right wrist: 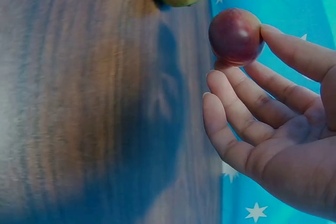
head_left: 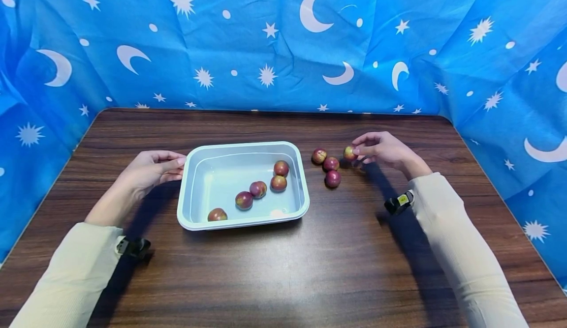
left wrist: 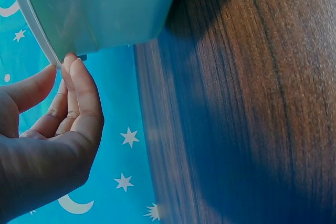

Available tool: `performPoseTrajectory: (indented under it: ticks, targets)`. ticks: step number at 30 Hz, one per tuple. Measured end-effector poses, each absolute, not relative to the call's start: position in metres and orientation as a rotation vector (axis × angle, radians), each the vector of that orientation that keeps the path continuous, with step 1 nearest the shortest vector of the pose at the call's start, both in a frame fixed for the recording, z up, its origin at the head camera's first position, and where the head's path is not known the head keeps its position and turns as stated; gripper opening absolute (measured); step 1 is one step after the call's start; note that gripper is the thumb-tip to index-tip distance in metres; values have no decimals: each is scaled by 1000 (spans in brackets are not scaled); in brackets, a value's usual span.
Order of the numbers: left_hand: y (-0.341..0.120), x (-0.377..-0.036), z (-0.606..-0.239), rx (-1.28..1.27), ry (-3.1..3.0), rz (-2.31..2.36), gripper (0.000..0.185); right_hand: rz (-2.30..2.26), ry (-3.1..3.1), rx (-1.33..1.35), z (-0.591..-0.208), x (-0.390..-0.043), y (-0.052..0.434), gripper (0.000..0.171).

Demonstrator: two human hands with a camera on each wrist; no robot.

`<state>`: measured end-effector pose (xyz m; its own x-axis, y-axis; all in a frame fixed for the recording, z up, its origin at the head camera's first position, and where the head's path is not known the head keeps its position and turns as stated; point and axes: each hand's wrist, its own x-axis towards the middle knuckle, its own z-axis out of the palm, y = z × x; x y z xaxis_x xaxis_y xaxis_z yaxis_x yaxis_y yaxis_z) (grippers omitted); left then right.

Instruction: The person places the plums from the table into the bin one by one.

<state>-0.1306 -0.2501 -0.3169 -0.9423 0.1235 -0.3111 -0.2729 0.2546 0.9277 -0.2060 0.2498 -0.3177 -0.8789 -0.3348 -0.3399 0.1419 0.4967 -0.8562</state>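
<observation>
**Cream sleeves (head_left: pixel 465 259) flanking white tub (head_left: pixel 217 180)**

Dark devices (head_left: pixel 400 201) are jutting from both wrists over brown table (head_left: pixel 283 283). Five reddish fruits (head_left: pixel 244 200) are lying in tub; L hand (head_left: pixel 148 173) is clamping thumb & fingertips on its L rim. Three more fruits (head_left: pixel 331 164) are resting on table, R of tub; just beside, R hand (head_left: pixel 385 151) is pinching single fruit (head_left: pixel 349 154) btwn thumb & fingertips. Blue star-and-moon cloth (head_left: pixel 248 47) is hanging in bkgd.

White tray (head_left: pixel 221 173), red-yellow fruits (head_left: pixel 278 183), blue star-moon cloth (head_left: pixel 248 47).
</observation>
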Motion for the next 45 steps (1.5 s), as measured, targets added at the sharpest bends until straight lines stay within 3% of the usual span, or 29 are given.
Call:
performPoseTrajectory:
  ticks: [20,38,45]
  targets:
    - [-251,-131,-318,-118,2214,1737,26,-1425,2285,-170,-285,-204,236,38]
    - [-250,-131,-316,-126,2226,1718,31,-1288,2405,-319,-263,-201,212,37]
    - [-248,-130,-315,-131,2243,1693,33,-1261,2424,-423,-254,-202,199,30]
